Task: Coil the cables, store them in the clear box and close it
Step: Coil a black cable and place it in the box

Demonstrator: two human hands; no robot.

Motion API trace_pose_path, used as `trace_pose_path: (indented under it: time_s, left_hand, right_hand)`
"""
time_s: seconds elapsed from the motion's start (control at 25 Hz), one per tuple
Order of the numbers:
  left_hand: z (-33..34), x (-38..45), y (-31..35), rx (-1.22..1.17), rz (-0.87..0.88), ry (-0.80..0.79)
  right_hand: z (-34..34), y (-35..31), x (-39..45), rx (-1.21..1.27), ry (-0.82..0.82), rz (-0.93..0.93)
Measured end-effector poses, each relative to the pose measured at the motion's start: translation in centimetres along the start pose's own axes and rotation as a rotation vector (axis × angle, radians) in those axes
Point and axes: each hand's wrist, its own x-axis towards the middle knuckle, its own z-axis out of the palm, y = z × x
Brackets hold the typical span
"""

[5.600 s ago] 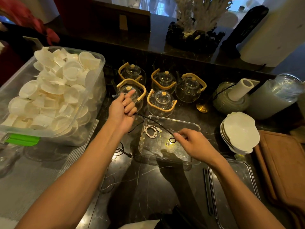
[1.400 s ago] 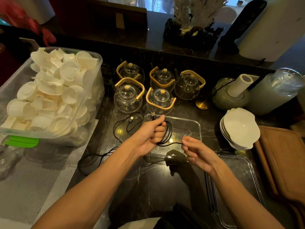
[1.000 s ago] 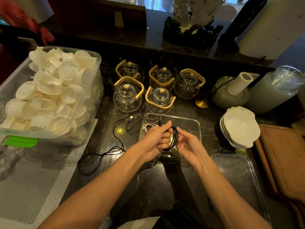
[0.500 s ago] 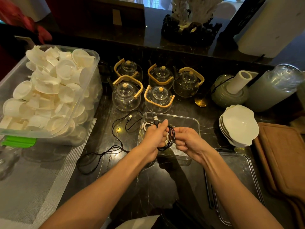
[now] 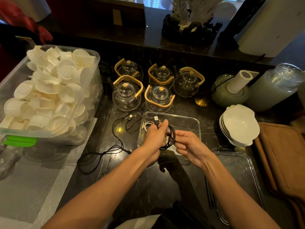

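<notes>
Gripping the limp, springy thin black cable coil (image 5: 170, 138), left hand (image 5: 155, 138) and right hand (image 5: 188, 143) should pinch across all loops.

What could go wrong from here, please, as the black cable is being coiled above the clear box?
1. The black coil is held loosely between the left hand and right hand; its USB plug sticks up free, so the loops may spring open when released.
2. The second black cable sprawls on the counter close to the glass teapots; pulling it in could snag one.
3. The lid lies apart, and a bulging coil might stop it closing.
</notes>
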Motion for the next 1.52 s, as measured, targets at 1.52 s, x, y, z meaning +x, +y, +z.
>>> trace_pose_path:
  time_s: [1.52]
  left_hand:
    - [-2.7, 1.4, 1.8, -0.583, -0.18, -0.14]
  right_hand:
    - [5.0, -1.5, -2.1, 0.041, 0.453, -0.529]
